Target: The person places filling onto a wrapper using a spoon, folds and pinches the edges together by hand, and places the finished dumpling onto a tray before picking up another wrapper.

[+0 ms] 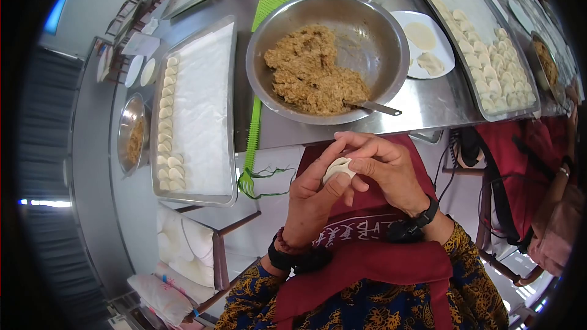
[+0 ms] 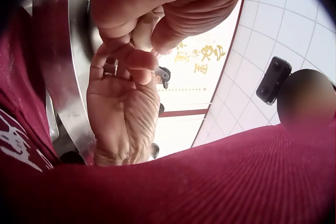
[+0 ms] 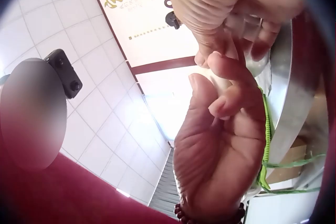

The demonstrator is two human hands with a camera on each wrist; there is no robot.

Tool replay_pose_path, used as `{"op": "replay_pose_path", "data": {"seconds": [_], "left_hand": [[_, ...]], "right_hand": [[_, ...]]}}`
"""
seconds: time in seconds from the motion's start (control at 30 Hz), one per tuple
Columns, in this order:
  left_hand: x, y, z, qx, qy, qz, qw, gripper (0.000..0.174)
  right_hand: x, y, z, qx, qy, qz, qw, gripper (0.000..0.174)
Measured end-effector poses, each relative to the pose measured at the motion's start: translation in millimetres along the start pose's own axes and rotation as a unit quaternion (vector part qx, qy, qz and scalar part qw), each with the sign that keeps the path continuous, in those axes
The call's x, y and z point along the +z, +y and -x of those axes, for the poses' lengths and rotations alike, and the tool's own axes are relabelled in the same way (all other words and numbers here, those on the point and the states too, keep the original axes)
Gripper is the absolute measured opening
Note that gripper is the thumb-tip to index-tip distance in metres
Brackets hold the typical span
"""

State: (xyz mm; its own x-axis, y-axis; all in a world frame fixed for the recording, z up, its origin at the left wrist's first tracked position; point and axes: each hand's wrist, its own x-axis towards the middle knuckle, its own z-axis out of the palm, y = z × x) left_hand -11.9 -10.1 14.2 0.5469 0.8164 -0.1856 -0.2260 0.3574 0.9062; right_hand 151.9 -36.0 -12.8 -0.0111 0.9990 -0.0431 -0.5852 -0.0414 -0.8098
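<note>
A folded white dough piece point(image 1: 338, 170) is held between both hands in front of the red apron. The left hand point(image 1: 310, 206) pinches its left side, thumb on the near face and fingers behind. On the other side the right hand point(image 1: 391, 174) grips the edge with thumb and curled fingers. In the left wrist view, the dough point(image 2: 142, 34) shows partly between the left hand point(image 2: 168, 3) and the right hand point(image 2: 123, 111). Fingers mostly cover the dough point(image 3: 220, 83) in the right wrist view, between the right hand point(image 3: 210, 3) and the left hand point(image 3: 220, 145).
A steel bowl point(image 1: 373, 33) of brown filling point(image 1: 315, 73) with a spoon point(image 1: 382, 108) stands ahead. Left are a paper-lined tray point(image 1: 205, 104) with dumplings point(image 1: 165, 110) and a green plastic tool point(image 1: 255, 125). Right are a plate point(image 1: 444, 55), a dumpling tray point(image 1: 483, 105) and another person's arm point(image 1: 553, 192).
</note>
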Motion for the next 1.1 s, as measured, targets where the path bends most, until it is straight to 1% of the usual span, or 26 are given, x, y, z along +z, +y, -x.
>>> {"op": "replay_pose_path", "data": {"seconds": [0.03,0.07,0.13,0.17,0.23,0.37,0.43,0.47,0.53,0.57,0.63,0.67,0.73,0.77,0.83,0.87,0.93,0.97,1.0,1.03,1.07,1.1], "left_hand": [[0.6,0.0,-0.5,0.003,0.008,0.009,1.0,0.048],[0.1,0.6,-1.1,0.005,0.009,0.009,1.0,0.048],[-1.3,1.2,-1.2,-0.007,0.006,0.007,1.0,0.044],[-1.1,1.5,-0.9,-0.008,0.007,0.007,1.0,0.044],[0.2,2.3,-0.5,-0.019,0.021,-0.002,1.0,0.042],[-3.9,3.8,0.4,-0.037,0.008,-0.034,0.999,0.041],[-5.8,5.3,-0.9,-0.059,-0.016,-0.073,0.995,0.041],[-7.1,6.2,-0.8,-0.059,-0.014,-0.072,0.996,0.041],[-8.8,7.9,-0.7,-0.084,-0.039,-0.074,0.993,0.043],[-7.2,9.1,-0.6,-0.085,-0.039,-0.074,0.993,0.043],[-2.8,11.6,-0.4,-0.09,-0.014,-0.026,0.995,0.051],[-3.1,11.2,-0.4,-0.091,-0.014,-0.026,0.995,0.051],[-4.8,9.5,0.3,-0.091,-0.018,-0.011,0.996,0.057],[-6.5,8.7,0.9,-0.091,-0.017,-0.01,0.996,0.057],[-10.7,8.7,0.7,-0.098,-0.038,-0.043,0.994,0.063],[-11.4,10.6,-0.1,-0.098,-0.037,-0.042,0.994,0.063],[-11.7,15.0,-2.2,-0.126,-0.054,-0.099,0.986,0.068],[-10.3,12.8,-3.5,-0.126,-0.053,-0.099,0.986,0.068],[-7.7,8.5,-5.4,-0.135,-0.038,0.008,0.99,0.067],[-6.8,5.7,-6.4,-0.143,-0.022,0.115,0.983,0.066],[-7.8,5.3,-7.0,-0.142,-0.021,0.116,0.983,0.066],[-9.0,5.1,-7.3,-0.143,-0.017,0.172,0.975,0.067]], "right_hand": [[-0.5,2.8,-1.0,-0.043,0.012,0.038,0.998,0.009],[-1.0,1.9,-2.0,-0.043,0.01,0.038,0.998,0.009],[-2.9,-0.7,-1.4,0.006,-0.006,0.031,0.999,0.007],[-3.7,-2.1,-0.6,0.007,-0.006,0.03,0.999,0.007],[-5.0,-6.1,0.4,0.081,-0.019,-0.011,0.996,0.006],[-6.0,-6.8,0.5,0.107,-0.018,-0.016,0.994,0.005],[-11.8,1.0,0.0,-0.009,-0.031,0.127,0.991,0.009],[-13.2,0.9,0.1,-0.008,-0.032,0.127,0.991,0.009],[-15.8,0.8,0.4,-0.059,-0.045,0.254,0.964,0.015],[-11.9,-1.9,0.9,-0.058,-0.045,0.254,0.964,0.015],[-1.2,-10.1,2.6,0.055,0.003,0.126,0.991,0.015],[-1.7,-9.1,2.7,0.056,0.004,0.126,0.991,0.015],[-3.3,-6.1,2.5,0.008,-0.02,0.187,0.982,0.019],[-4.7,-6.5,2.6,0.009,-0.021,0.187,0.982,0.019],[-8.5,-8.4,2.4,-0.033,-0.064,0.283,0.957,0.019],[-8.9,-7.0,2.8,-0.032,-0.065,0.283,0.956,0.019],[-10.3,-1.3,3.7,-0.067,-0.056,0.246,0.965,0.009],[-10.8,1.2,4.2,-0.067,-0.057,0.246,0.965,0.009],[-11.2,3.7,4.6,-0.062,-0.042,0.235,0.969,0.007],[-11.1,4.8,4.7,-0.057,-0.027,0.224,0.973,0.005],[-10.6,4.6,4.1,-0.056,-0.029,0.224,0.972,0.005],[-9.9,4.3,3.8,-0.049,-0.016,0.223,0.974,0.005]]}}
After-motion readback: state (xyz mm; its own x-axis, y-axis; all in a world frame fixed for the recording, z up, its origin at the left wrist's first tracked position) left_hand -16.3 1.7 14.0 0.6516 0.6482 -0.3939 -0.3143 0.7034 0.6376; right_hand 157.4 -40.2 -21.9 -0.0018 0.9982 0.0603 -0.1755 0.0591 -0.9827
